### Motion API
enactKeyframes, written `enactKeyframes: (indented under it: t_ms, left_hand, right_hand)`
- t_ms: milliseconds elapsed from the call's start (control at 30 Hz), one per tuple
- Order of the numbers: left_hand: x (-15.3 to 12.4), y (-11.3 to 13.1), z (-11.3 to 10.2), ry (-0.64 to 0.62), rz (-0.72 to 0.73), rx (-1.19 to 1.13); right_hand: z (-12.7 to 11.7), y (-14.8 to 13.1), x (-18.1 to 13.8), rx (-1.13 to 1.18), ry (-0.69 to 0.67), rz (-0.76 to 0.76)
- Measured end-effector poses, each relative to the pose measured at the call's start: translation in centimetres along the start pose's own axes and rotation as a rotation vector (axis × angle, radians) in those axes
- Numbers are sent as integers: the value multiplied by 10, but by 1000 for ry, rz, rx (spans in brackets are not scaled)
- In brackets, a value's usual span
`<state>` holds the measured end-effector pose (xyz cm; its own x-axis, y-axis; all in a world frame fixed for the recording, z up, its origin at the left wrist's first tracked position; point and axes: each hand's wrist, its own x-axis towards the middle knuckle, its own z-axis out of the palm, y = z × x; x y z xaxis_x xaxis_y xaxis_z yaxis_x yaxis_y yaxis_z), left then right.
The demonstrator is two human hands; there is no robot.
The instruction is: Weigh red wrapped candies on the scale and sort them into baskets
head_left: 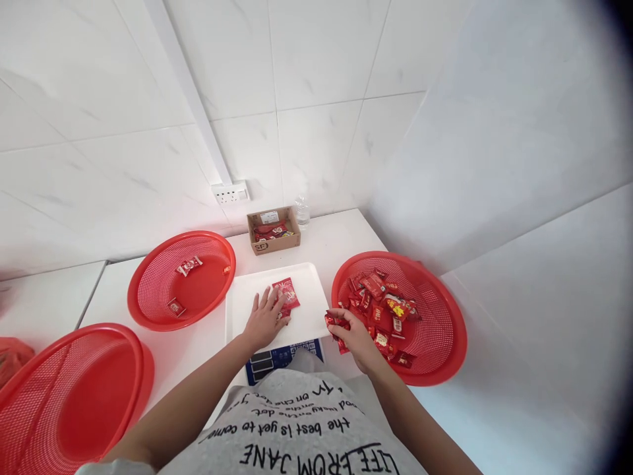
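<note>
My left hand (266, 318) lies with its fingers spread over the white tray (247, 284) of a scale. Under and beside its fingertips are red wrapped packets (287, 292), partly covered by the hand. The scale's blue keypad panel (281, 359) shows below the tray. At the left rim of the right-hand red basket (448, 343), my right hand (352, 334) is closed on small red wrapped snack packets (330, 320); how many it holds I cannot tell. Many more red packets (378, 313) lie loose in that basket.
Left of the tray stands a red mesh basket (148, 290) with a few small packets inside. Nearer sits another red basket (123, 382). A small cardboard box (277, 244) of packets and a clear plastic item (301, 211) are by the tiled wall, below a socket (231, 192).
</note>
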<state>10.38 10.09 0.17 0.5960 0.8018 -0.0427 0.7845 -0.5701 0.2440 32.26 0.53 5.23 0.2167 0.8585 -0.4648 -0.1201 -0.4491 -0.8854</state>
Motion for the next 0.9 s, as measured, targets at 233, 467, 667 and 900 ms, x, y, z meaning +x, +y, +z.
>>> enactKeyframes:
  t_ms: [233, 467, 667, 900]
  left_hand:
    - [-40, 3, -3, 93, -19, -35]
    - [-31, 12, -4, 101, -32, -57]
    - [1, 12, 3, 71, -60, -94]
    - [-10, 34, -10, 24, -52, -396]
  right_hand:
    - [3, 2, 1, 34, -21, 30]
    - [11, 4, 2, 34, -63, 53]
    - [12, 5, -1, 35, -66, 47]
    - [10, 7, -3, 37, -74, 39]
